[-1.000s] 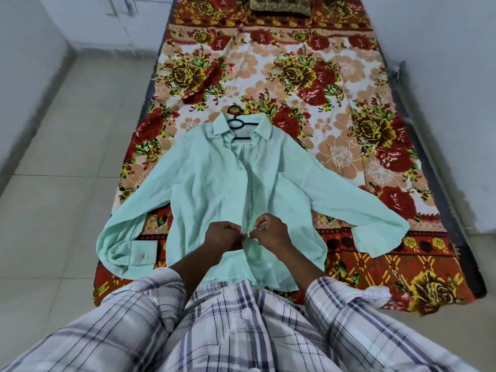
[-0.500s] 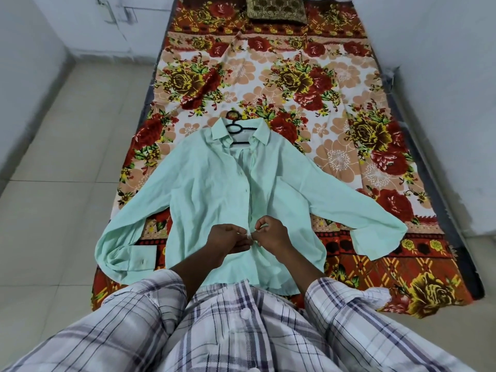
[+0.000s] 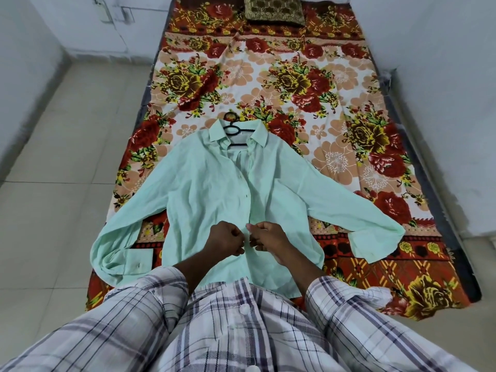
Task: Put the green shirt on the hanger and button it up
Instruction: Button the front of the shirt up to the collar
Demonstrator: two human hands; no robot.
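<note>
The green shirt (image 3: 204, 189) lies flat on the floral bed (image 3: 349, 76), collar at 12 o'clock over the black hanger (image 3: 236, 131); left hand (image 3: 225, 241) and right hand (image 3: 269, 237) pinch the shirt's front edges, low at 6 o'clock.

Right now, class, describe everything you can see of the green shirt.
The green shirt is pale mint, of thin, creased cloth, with collar and long cuffed sleeves. It lies front up on the floral bedsheet, sleeves spread, a black hanger showing at its open collar. The left hand and right hand pinch its front edges low down.
</note>
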